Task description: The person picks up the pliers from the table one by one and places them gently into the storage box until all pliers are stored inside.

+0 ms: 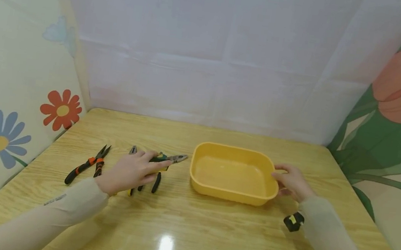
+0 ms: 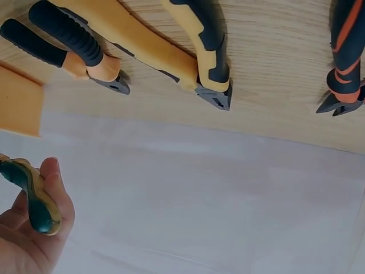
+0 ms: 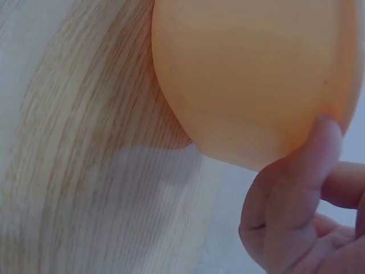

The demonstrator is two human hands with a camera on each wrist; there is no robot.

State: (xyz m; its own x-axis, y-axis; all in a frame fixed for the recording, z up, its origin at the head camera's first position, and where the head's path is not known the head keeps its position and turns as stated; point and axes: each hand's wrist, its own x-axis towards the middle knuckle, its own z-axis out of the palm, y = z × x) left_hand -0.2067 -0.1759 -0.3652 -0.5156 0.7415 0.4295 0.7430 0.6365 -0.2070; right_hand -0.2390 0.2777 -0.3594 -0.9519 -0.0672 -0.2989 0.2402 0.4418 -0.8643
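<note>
My left hand holds a pair of pliers with green and yellow handles, its grey nose pointing right at the basin. In the left wrist view the fingers curl about one handle. A yellow plastic basin stands in the middle of the table. At its right end my right hand pinches the rim, thumb on the inner side, as the right wrist view of the basin wall shows. Beneath and beside the left hand lie yellow-and-black pliers and pliers with black ribbed grips.
Farther left on the wooden table lie black-and-orange pliers, with their tips toward the back. A small black object with a yellow mark shows by the right cuff. A white sheet hangs behind the table, and flower-patterned panels flank it.
</note>
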